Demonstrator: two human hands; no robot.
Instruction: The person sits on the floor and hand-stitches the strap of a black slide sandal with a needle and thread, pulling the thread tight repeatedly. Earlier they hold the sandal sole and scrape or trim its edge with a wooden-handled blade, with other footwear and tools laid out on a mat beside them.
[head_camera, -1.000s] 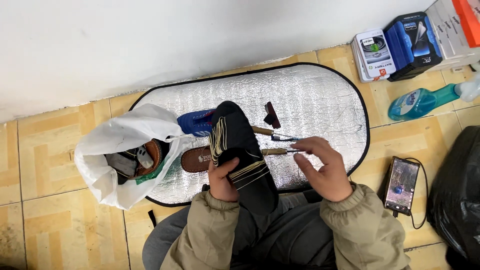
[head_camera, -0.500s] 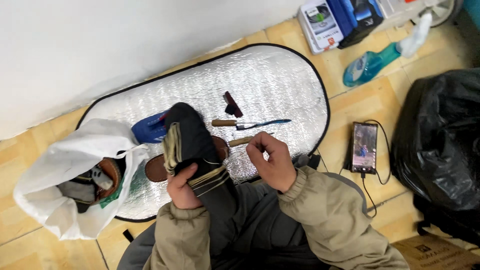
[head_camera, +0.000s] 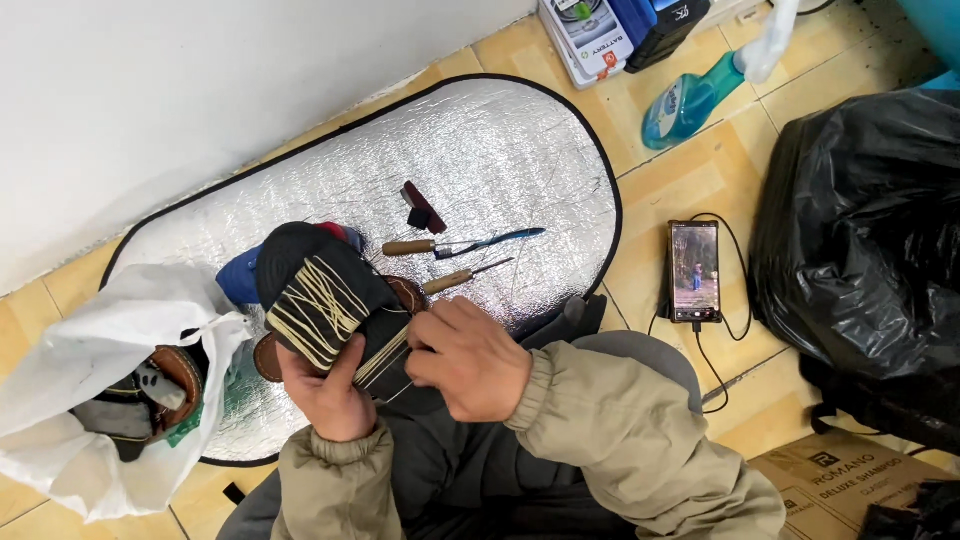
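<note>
Now both hands, left (head_camera: 330, 395) and right (head_camera: 470, 358), on thread-wrapped black shoe (head_camera: 320, 295)

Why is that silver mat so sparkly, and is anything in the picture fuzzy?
In the head view, the crinkled silver mat scatters the room light into small bright glints; the black plastic bag shows soft shiny streaks too. The left hand, the right hand and the black shoe wound with pale thread look sharp, not blurred. Straight floor lines bend a little near the picture's edges.

I see a black shoe (head_camera: 320, 300) wound with cream thread, lying over the silver quilted mat (head_camera: 480, 160); right of the mat, a glossy black bag (head_camera: 860, 240).
</note>
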